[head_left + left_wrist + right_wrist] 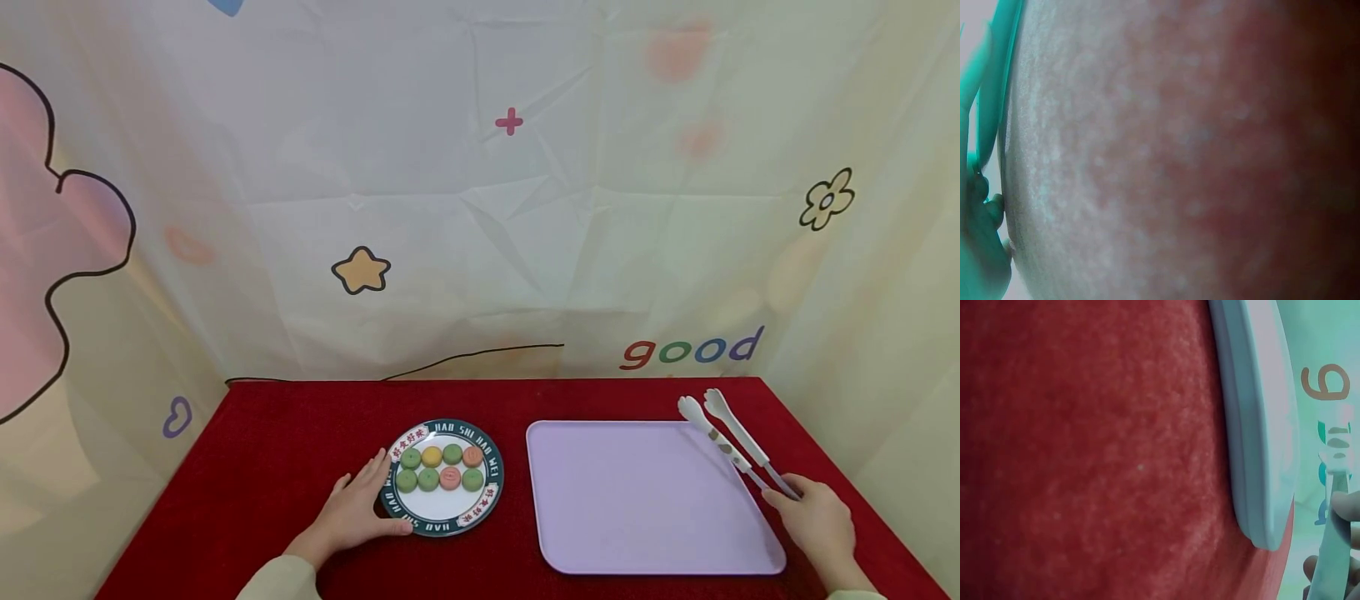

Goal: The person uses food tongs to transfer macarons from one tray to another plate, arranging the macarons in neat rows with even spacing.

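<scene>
My left hand (351,510) lies at the near left of a round plate (438,506) with a dark green, lettered rim. Its fingers are stretched along the left rim and the thumb reaches the near rim. Several small round macarons (428,478), green, yellow and pinkish, sit on the plate in two rows. In my right hand (819,518) I grip the handle end of white-tipped tongs (741,433). Their two arms stand apart and point away from me, over the right side of a lilac tray (637,500). The right wrist view shows the thumb on the tongs' handle (1333,556).
A red cloth (300,433) covers the table. The tray lies flat to the right of the plate, with red cloth between them. Behind and at both sides hangs a pale printed curtain (450,292) with a star, a flower and the word "good".
</scene>
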Motion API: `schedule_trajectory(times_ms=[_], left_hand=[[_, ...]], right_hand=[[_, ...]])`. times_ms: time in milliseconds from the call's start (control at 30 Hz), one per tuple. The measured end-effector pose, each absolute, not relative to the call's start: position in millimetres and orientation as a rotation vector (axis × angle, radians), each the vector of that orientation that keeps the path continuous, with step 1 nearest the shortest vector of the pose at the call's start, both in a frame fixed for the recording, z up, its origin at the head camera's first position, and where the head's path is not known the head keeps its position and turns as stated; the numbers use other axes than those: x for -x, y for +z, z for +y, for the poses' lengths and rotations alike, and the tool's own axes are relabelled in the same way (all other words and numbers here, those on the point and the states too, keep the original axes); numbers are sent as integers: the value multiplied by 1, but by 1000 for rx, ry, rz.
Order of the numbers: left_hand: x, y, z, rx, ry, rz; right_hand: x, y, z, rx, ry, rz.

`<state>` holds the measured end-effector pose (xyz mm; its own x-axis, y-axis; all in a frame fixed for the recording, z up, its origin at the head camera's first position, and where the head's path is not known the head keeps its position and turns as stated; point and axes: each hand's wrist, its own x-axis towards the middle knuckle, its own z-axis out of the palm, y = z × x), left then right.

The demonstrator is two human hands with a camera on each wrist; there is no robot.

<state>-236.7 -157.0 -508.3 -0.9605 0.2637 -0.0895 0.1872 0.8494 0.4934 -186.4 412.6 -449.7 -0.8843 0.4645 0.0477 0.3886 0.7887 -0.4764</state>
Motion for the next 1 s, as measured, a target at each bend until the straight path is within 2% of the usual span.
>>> schedule_trajectory(times_ms=[533, 1000], left_hand=[[238, -510, -157, -347, 744, 2867], [239, -512, -158, -352, 733, 2879]], right_hand=[[195, -455, 417, 946, 799, -2763], [198, -463, 424, 1023, 781, -2791]])
